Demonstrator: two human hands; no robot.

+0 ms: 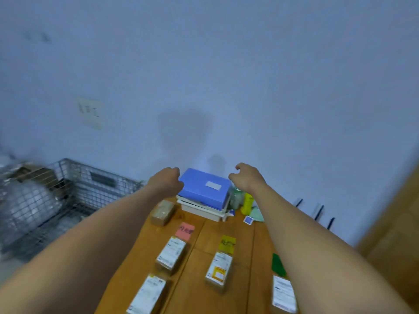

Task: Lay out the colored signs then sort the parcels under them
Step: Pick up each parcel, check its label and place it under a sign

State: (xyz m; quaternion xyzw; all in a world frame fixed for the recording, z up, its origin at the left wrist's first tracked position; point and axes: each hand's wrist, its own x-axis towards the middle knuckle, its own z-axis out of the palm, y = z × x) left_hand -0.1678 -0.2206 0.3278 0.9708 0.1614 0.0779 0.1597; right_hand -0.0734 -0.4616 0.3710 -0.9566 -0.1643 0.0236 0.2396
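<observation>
Head view: the blue box is being flanked, likely for a two-sided lift, by the left hand (grip unclear) and the empty, loosely curled right hand.

Premises appeared to be a plain domestic or small-office room used for parcel handling. A wooden table stood against a bare wall bearing a socket. A wire basket of packaging stood alongside.

Left hand, blue box, right hand
</observation>
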